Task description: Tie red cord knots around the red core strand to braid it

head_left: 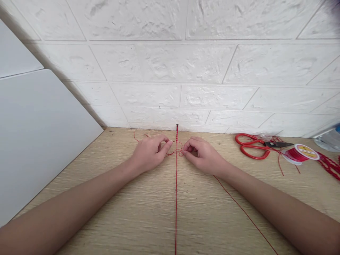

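A short braided red cord (177, 134) hangs from a small dark peg at the table's back edge, and a straight red thread (176, 198) runs down from it toward me. Left of the braid, my left hand (152, 152) pinches a thin red thread between thumb and forefinger. On the right, my right hand (200, 154) pinches a small loop of red thread (181, 153) at its fingertips. The looped thread crosses the straight one between both hands. Another red strand (244, 210) trails from under my right hand toward the lower right.
Red-handled scissors (255, 152) lie at the right beside a spool of red thread (300, 154) and loose red cords (328, 164). A clear plastic object (328, 138) is at the far right. White panels (45, 134) stand left; a white brick wall (170, 63) rises behind the wooden table (127, 212).
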Available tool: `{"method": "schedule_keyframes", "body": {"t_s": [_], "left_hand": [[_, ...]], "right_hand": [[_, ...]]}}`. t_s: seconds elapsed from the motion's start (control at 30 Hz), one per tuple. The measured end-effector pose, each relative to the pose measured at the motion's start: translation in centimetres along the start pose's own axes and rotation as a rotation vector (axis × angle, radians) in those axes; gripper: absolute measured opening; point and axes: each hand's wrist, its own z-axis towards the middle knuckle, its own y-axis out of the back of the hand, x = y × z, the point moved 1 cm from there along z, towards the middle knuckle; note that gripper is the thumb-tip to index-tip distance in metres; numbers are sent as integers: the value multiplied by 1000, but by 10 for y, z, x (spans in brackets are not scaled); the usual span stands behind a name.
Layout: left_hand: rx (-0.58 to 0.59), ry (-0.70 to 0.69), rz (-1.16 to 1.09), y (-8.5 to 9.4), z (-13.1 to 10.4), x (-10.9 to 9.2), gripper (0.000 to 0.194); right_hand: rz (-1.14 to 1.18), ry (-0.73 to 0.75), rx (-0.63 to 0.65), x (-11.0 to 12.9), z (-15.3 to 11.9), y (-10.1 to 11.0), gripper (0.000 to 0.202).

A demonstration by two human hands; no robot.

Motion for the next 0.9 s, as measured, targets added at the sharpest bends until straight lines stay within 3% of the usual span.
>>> {"method": "schedule_keyframes", "body": {"t_s": [0.1,0.27,0.43,0.7,0.9], "left_hand": [[48,-13,35,2,-1,-1,34],[137,-145,174,4,-3,-1,43],[222,-265,234,4,-5,0,39],[44,-234,205,2,-4,5,30],[-146,-58,26,6,-2,7,19]], "right_hand": [[-7,2,-1,0,1,0,6],[-6,-5,-4,0,1,0,5],[4,-6,-11,0,1,0,6],[16,-7,0,-1,1,-1,6],[13,-6,-11,-1,1,0,6]]}}
